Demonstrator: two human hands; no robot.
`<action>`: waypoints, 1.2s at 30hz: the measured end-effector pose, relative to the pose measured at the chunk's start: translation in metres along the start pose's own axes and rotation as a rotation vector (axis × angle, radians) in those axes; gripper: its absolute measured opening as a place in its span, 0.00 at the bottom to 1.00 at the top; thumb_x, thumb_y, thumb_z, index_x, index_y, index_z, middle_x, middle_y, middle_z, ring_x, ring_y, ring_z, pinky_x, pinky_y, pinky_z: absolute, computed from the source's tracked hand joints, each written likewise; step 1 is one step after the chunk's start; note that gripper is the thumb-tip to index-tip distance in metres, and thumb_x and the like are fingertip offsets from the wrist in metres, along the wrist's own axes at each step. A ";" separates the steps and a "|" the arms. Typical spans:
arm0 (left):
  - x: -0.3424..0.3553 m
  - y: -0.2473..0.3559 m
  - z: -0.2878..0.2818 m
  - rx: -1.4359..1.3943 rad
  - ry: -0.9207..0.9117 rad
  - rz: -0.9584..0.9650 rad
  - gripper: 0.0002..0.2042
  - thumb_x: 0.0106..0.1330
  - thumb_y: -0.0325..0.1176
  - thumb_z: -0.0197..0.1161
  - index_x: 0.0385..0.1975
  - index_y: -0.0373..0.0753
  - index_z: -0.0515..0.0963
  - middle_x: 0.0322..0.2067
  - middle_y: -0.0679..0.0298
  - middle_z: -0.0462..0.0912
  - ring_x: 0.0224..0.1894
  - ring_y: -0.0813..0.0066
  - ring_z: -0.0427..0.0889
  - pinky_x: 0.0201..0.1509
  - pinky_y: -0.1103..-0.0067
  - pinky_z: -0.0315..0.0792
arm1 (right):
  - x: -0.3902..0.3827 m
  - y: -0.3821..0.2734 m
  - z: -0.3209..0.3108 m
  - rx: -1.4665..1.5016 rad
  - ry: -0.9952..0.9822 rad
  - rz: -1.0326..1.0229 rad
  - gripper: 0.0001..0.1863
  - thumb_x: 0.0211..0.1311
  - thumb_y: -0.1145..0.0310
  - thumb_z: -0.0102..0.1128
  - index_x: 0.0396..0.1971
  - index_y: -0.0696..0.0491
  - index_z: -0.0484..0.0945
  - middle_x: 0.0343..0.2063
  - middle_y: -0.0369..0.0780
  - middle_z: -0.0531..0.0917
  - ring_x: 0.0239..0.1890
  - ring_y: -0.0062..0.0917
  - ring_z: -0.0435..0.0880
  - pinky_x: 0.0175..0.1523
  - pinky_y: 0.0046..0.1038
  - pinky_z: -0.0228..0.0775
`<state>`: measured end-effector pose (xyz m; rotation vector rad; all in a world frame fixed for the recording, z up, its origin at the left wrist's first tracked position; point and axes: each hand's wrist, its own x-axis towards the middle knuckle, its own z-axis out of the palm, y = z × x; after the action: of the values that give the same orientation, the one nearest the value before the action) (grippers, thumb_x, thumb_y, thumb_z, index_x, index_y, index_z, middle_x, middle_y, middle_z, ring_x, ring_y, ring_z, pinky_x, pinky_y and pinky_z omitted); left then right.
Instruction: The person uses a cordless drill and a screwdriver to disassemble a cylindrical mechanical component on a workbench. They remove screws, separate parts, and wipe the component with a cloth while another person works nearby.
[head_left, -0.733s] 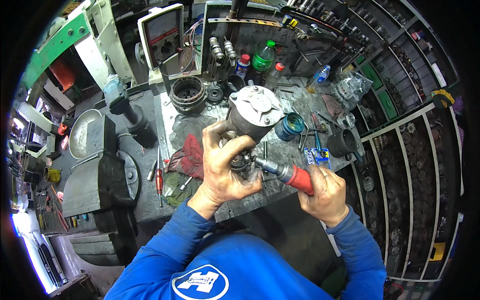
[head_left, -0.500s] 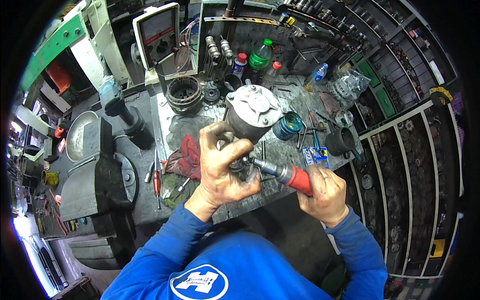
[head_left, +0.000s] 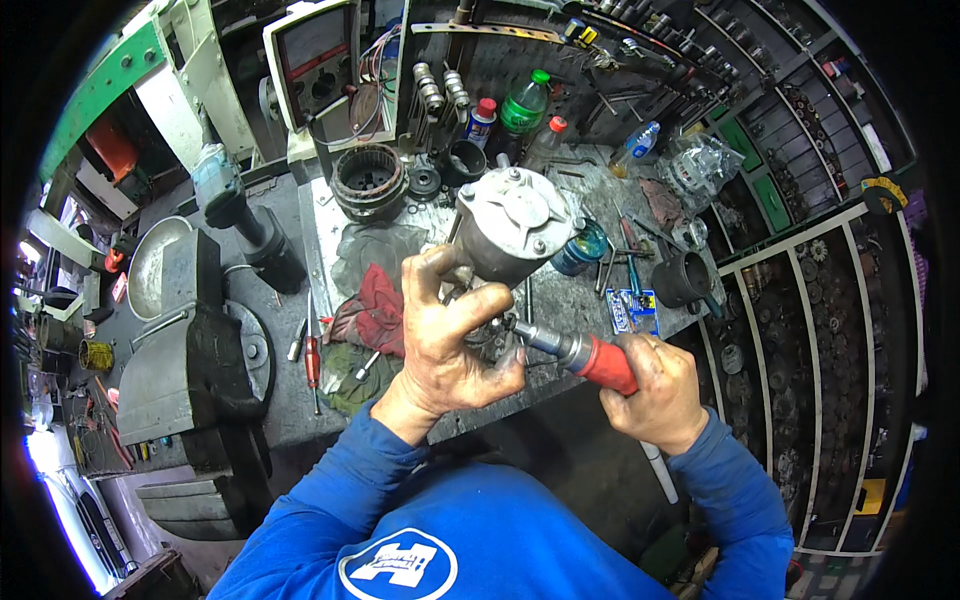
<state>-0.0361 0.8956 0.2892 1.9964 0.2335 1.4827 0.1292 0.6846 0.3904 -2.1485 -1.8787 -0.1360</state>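
Note:
A cylindrical motor with a pale metal end cap [head_left: 520,210] and a dark body stands tilted on the bench in front of me. My left hand [head_left: 440,340] is wrapped round small dark metal parts at the motor's near side, thumb and fingers curled. What exactly lies under those fingers is partly hidden. My right hand [head_left: 660,388] grips a red-and-silver socket tool [head_left: 605,363] by its rear end. Its narrow silver tip points left and meets the parts beside my left thumb.
An open blue tub [head_left: 582,250] sits right of the motor, with a dark metal cup [head_left: 682,280] beyond. Behind are a ring-shaped stator [head_left: 368,183], a spray can [head_left: 480,124] and bottles. A bench vise [head_left: 190,380], red rag [head_left: 375,310] and screwdriver [head_left: 313,365] lie left.
My right hand and the socket tool have shifted slightly right and down. The motor's top has tilted or moved slightly right, covering more of the blue tub. My left hand keeps its grip.

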 end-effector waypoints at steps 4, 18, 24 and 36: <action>0.004 0.001 0.001 -0.018 -0.003 -0.025 0.27 0.33 0.42 0.77 0.40 0.44 0.85 0.50 0.49 0.74 0.49 0.52 0.72 0.52 0.61 0.71 | 0.002 0.002 -0.008 0.128 -0.118 0.077 0.20 0.40 0.71 0.74 0.36 0.57 0.78 0.28 0.46 0.83 0.31 0.46 0.86 0.38 0.43 0.79; 0.008 0.004 0.001 0.026 0.005 0.016 0.28 0.36 0.47 0.76 0.41 0.42 0.86 0.49 0.48 0.74 0.51 0.50 0.73 0.56 0.60 0.70 | 0.015 0.005 -0.030 0.193 -0.376 0.202 0.18 0.46 0.65 0.71 0.37 0.58 0.79 0.28 0.51 0.84 0.34 0.53 0.87 0.41 0.47 0.80; -0.003 0.004 -0.001 -0.043 -0.023 -0.108 0.34 0.41 0.47 0.77 0.53 0.40 0.84 0.55 0.48 0.71 0.58 0.54 0.72 0.66 0.60 0.68 | -0.010 -0.004 -0.017 0.212 0.022 0.100 0.20 0.47 0.68 0.72 0.42 0.57 0.80 0.27 0.49 0.83 0.30 0.51 0.85 0.38 0.45 0.78; -0.094 0.086 0.018 0.440 0.360 -0.564 0.26 0.65 0.34 0.76 0.59 0.32 0.76 0.51 0.57 0.80 0.51 0.69 0.82 0.58 0.72 0.78 | -0.077 0.167 0.036 0.750 0.143 0.416 0.24 0.51 0.68 0.78 0.47 0.64 0.83 0.37 0.45 0.87 0.37 0.29 0.86 0.49 0.33 0.79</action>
<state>-0.0717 0.7755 0.2612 1.7347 1.2569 1.4723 0.2773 0.6017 0.3114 -1.8552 -1.1048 0.4215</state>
